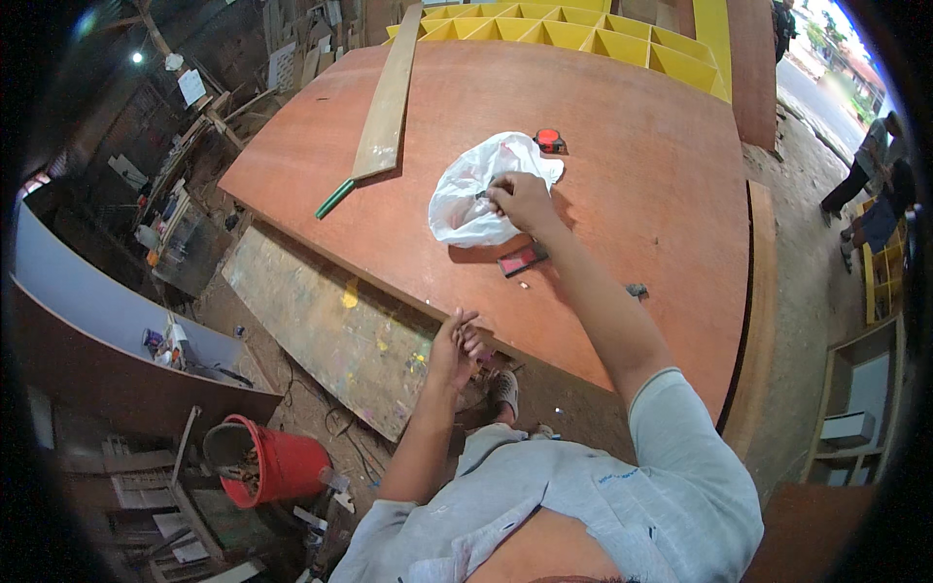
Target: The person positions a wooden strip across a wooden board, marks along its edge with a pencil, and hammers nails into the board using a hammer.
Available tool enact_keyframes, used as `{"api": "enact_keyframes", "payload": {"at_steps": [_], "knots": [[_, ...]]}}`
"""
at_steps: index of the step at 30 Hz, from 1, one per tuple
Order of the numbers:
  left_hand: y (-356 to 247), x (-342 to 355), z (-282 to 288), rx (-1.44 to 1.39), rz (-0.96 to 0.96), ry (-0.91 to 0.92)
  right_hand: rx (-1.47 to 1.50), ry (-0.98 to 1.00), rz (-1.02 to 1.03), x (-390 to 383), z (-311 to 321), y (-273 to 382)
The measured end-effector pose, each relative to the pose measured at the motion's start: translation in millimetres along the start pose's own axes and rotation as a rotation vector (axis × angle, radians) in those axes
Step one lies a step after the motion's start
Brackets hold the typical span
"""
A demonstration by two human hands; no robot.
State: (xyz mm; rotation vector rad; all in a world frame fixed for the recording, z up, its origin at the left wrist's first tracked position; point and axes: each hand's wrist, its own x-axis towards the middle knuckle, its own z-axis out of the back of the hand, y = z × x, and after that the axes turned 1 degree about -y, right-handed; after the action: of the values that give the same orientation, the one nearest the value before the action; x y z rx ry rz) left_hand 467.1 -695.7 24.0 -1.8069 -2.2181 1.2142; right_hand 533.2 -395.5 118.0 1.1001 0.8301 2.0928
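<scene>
A crumpled white plastic bag [457, 214] lies on the reddish wooden panel [612, 204]. Over its opening is my right hand [523, 201], thumb and fingers pinched together at a small dark piece too small to name. My left hand [457, 348] hangs at the panel's near edge, fingers curled inward; whatever may be in its palm is hidden. A red and black tape measure [549, 142] sits just beyond the bag. Partly under my right forearm is a small flat pink and black object [521, 260].
A long plank [389, 102] lies on the panel's left part, a green-handled tool [335, 199] at its near end. Yellow lattice frames [622, 47] stand at the far side. A paint-stained board [321, 311] and a red bucket [287, 466] are lower left. People [870, 160] are far right.
</scene>
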Motion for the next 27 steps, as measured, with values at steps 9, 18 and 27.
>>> {"api": "enact_keyframes", "payload": {"at_steps": [9, 18, 27], "knots": [[57.6, -33.0, -17.6, -0.377, 0.113, 0.255, -0.133, 0.770, 0.116, -204.1, 49.5, 71.3], [87.7, -90.1, 37.0, -0.273, 0.238, 0.057, -0.073, 0.346, -0.341, -269.4, 107.7, 94.9], [55.8, -160.8, 152.5, -0.090, 0.004, -0.374, -0.680, 0.070, -0.759, -304.7, 175.2, 9.4]]}}
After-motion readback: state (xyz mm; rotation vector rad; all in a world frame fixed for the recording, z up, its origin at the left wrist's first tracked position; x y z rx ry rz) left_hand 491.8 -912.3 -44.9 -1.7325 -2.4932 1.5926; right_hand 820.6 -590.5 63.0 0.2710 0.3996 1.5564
